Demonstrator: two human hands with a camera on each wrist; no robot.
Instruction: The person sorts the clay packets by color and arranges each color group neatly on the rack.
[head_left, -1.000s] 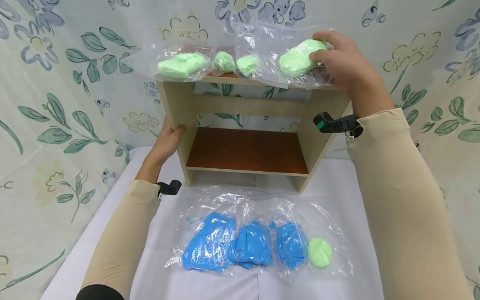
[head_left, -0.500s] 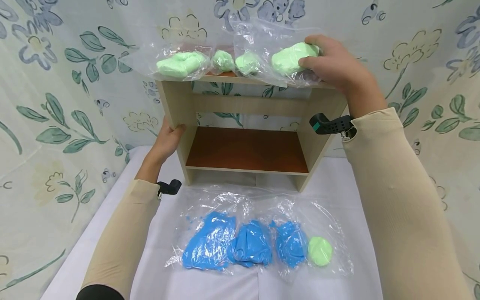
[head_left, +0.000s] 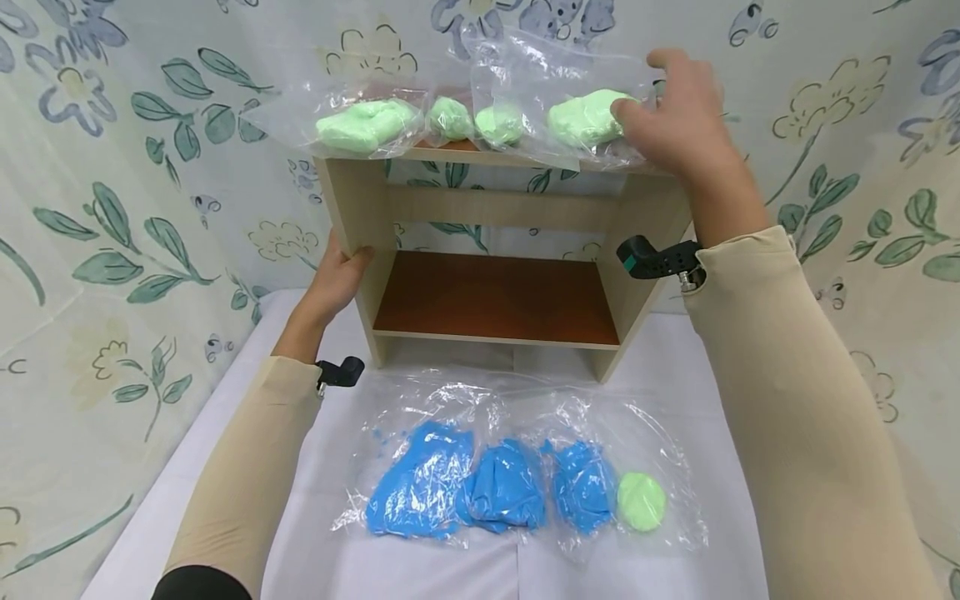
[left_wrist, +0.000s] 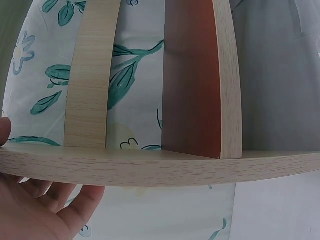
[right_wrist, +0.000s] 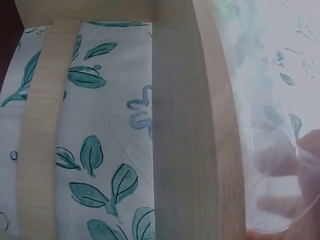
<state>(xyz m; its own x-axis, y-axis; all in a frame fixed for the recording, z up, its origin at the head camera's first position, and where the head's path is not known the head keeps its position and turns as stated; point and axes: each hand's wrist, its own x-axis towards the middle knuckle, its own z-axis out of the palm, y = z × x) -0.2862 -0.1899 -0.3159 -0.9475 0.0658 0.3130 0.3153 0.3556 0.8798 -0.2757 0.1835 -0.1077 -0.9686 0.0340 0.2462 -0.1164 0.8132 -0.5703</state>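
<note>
My left hand point(head_left: 336, 279) grips the left side panel of a small wooden shelf point(head_left: 495, 340), thumb on the inner side. In the left wrist view, fingers point(left_wrist: 82, 205) lie along the panel's outside. Along the shelf's top sit clear plastic bags with pale green clay-like lumps. At the right end is the large green lump point(head_left: 588, 118) in a clear bag point(head_left: 517, 62). My right hand point(head_left: 682, 125) is beside it with fingers spread, the thumb tip at the lump's right edge. Through hazy plastic, the right wrist view shows the right hand's fingers point(right_wrist: 280, 162).
On the white-covered table point(head_left: 337, 475) before the shelf lie clear bags with several blue lumps point(head_left: 420, 483) and a round green piece point(head_left: 641, 502). The lower shelf board point(head_left: 495, 296) is brown. A floral cloth point(head_left: 112, 333) hangs behind and at the sides.
My right hand first shifts the large green lump slightly left, then its fingers spread and lift off the lump. My left hand stays on the side panel.
</note>
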